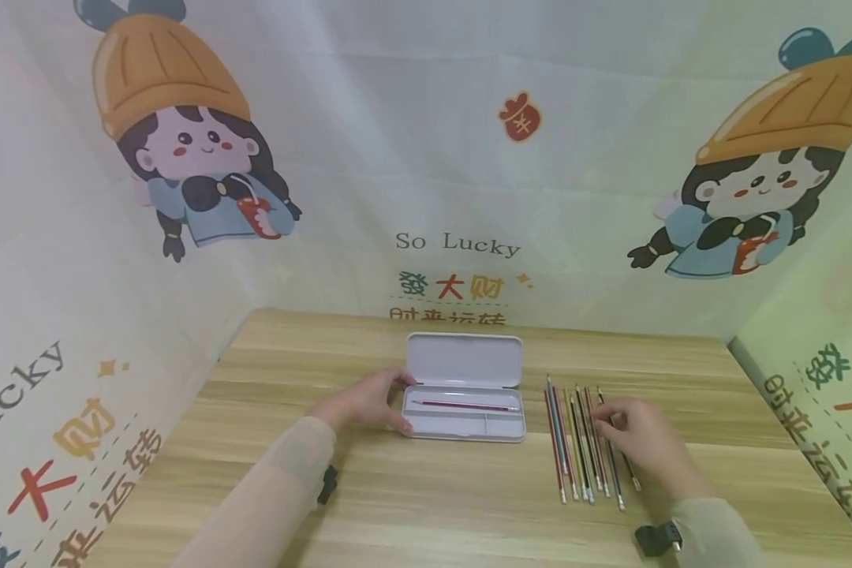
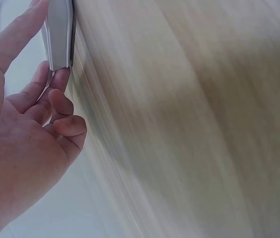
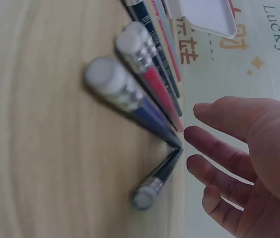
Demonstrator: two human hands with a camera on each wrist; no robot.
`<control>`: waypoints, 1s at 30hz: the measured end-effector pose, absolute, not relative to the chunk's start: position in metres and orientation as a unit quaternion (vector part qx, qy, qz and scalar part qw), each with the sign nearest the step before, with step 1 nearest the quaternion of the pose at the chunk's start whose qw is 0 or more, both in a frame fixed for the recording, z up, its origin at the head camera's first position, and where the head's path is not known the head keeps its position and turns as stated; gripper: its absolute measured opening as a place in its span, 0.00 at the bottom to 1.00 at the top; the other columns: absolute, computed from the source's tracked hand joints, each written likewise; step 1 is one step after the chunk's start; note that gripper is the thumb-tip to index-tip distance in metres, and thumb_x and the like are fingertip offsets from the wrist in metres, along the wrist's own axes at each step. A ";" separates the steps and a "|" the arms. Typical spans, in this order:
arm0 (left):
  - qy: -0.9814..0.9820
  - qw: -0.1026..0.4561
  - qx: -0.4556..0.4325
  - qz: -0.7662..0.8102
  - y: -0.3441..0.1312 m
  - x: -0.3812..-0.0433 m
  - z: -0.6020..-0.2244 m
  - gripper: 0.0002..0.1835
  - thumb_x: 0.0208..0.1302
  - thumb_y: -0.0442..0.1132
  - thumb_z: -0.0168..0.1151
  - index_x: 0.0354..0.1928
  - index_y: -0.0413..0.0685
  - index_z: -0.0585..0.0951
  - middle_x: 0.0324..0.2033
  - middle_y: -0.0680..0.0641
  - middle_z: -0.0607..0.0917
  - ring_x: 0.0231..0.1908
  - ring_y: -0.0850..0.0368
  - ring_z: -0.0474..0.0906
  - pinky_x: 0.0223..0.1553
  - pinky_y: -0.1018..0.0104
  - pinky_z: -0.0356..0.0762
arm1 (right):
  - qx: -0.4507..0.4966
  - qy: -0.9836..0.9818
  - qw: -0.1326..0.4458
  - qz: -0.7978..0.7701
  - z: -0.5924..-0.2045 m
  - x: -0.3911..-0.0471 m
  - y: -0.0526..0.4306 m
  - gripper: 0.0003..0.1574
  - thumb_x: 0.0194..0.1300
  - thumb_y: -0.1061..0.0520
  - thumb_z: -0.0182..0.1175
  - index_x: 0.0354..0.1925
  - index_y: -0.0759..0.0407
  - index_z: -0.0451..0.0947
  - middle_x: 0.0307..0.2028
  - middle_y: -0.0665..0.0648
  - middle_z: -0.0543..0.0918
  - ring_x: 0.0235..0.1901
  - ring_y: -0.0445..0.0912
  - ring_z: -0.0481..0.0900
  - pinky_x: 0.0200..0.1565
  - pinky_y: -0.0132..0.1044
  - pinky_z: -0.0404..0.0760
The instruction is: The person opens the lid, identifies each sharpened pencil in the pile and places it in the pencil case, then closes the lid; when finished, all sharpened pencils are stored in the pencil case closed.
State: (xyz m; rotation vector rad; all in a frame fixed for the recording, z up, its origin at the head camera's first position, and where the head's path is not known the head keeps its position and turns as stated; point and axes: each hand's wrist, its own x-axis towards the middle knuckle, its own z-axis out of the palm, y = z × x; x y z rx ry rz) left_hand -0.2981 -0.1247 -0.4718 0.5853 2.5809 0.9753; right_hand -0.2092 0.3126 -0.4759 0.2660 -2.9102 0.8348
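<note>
A white pencil case [image 1: 443, 426] lies with its lid [image 1: 465, 359] raised at the back. In its rear compartment is one purplish-red pencil [image 1: 465, 406]. My left hand [image 1: 372, 400] grips the case's left end, thumb at the front corner and fingers toward the hinge; the left wrist view shows fingers against the case end [image 2: 59, 37]. Over the right side of a spread of pencils [image 1: 573, 442] hovers my right hand [image 1: 639, 438], its fingers loosely bent and nothing between them. Close to those fingertips in the right wrist view are a dark blue pencil [image 3: 142, 111] and a black pencil [image 3: 165, 171].
The pencils lie side by side right of the case, white eraser ends toward me. Printed cloth [image 1: 341, 173] hangs behind and beside the wooden table [image 1: 426, 505]. A small black device [image 1: 656, 540] sits at my right wrist.
</note>
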 end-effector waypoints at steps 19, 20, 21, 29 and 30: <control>0.901 0.163 0.212 0.342 -0.125 -0.297 -0.470 0.43 0.44 0.38 0.85 0.64 0.41 0.74 0.63 0.40 0.79 0.68 0.41 0.72 0.76 0.46 0.63 | 0.036 -0.960 0.033 0.276 -0.476 -0.210 0.327 0.13 0.64 0.65 0.65 0.47 0.68 0.85 0.44 0.69 0.89 0.41 0.58 0.88 0.45 0.57 0.87; 0.901 0.163 0.212 0.342 -0.125 -0.297 -0.470 0.43 0.44 0.39 0.85 0.64 0.41 0.74 0.63 0.40 0.79 0.68 0.41 0.72 0.76 0.45 0.63 | 0.035 -0.960 0.031 0.277 -0.476 -0.209 0.328 0.13 0.64 0.65 0.65 0.47 0.68 0.84 0.44 0.69 0.88 0.41 0.59 0.87 0.46 0.58 0.87; 0.901 0.163 0.212 0.343 -0.125 -0.297 -0.470 0.43 0.44 0.39 0.85 0.64 0.42 0.74 0.63 0.40 0.79 0.68 0.41 0.72 0.76 0.45 0.63 | 0.035 -0.960 0.030 0.276 -0.477 -0.209 0.329 0.13 0.64 0.65 0.65 0.47 0.68 0.84 0.44 0.69 0.88 0.42 0.59 0.87 0.47 0.59 0.87; 0.902 0.159 0.208 0.343 -0.126 -0.297 -0.472 0.43 0.43 0.39 0.85 0.64 0.43 0.75 0.62 0.41 0.80 0.67 0.42 0.72 0.76 0.45 0.64 | 0.042 -0.964 0.027 0.260 -0.479 -0.210 0.331 0.14 0.63 0.63 0.65 0.48 0.67 0.84 0.43 0.66 0.89 0.42 0.58 0.87 0.48 0.60 0.86; 0.902 0.158 0.208 0.343 -0.126 -0.297 -0.473 0.42 0.43 0.39 0.85 0.63 0.43 0.75 0.62 0.41 0.80 0.67 0.42 0.72 0.76 0.45 0.64 | 0.043 -0.966 0.026 0.255 -0.479 -0.210 0.330 0.15 0.63 0.63 0.66 0.48 0.66 0.84 0.41 0.65 0.89 0.41 0.57 0.87 0.48 0.60 0.85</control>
